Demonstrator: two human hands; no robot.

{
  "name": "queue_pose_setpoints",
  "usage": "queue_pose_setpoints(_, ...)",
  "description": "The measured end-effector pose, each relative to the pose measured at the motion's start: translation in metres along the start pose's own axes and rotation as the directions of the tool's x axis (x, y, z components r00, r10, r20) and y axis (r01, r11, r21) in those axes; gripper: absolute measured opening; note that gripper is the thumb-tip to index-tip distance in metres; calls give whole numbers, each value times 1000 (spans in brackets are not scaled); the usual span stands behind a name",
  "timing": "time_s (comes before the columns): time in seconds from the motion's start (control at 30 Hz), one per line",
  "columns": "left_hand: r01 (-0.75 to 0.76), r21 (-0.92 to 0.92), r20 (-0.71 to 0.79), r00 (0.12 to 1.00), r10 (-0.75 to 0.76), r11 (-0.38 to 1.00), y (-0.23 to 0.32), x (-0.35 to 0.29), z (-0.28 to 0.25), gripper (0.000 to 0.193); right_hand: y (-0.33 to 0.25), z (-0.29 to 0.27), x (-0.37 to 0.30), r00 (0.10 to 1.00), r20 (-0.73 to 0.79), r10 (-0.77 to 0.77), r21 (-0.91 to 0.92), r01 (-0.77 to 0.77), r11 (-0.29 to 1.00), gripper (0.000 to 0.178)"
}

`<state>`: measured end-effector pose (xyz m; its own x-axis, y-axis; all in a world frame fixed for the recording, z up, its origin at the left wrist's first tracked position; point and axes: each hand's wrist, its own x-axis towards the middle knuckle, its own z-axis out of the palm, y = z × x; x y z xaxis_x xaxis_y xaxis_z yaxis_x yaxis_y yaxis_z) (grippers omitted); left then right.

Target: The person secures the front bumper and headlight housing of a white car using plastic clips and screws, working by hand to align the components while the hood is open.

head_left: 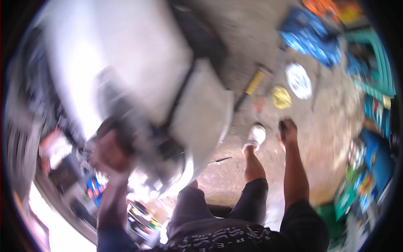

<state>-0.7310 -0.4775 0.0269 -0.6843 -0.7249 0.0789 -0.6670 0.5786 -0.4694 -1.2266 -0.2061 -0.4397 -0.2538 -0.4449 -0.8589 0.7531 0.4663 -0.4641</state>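
My left hand [110, 152] is at a dark grey part on the side of a large white panelled body [126, 38], which looks like part of a vehicle. Motion smears its fingers, so whether they grip the dark part cannot be made out. My right hand [289, 130] hangs over the floor beside my white shoe [257, 135], its fingers closed around something small and dark. What that dark thing is does not show clearly. Beyond it on the floor lie a yellow round disc [281, 97], a white round disc [299, 80] and a red-handled tool [260, 104].
A long tool with a yellow section [254, 82] lies near the white body. Farther off sits a blue plastic bag [308, 35]. At the right stands a green plastic stool [380, 71], with blue and green bags nearby. A thin dark rod [222, 160] lies near my feet.
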Motion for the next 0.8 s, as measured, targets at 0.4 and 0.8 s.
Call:
queue_pose_setpoints(0.4, 465, -425, 746, 666, -9, -777, 47, -191, -171, 35, -65, 337, -521, 746, 618, 247, -627, 279, 728, 14)
queue_pose_setpoints(0.8, 63, 234, 555, 810, 186, -970, -81, -418, -192, 55, 97, 485, -701, 416, 885, 210, -439, 895, 76, 14)
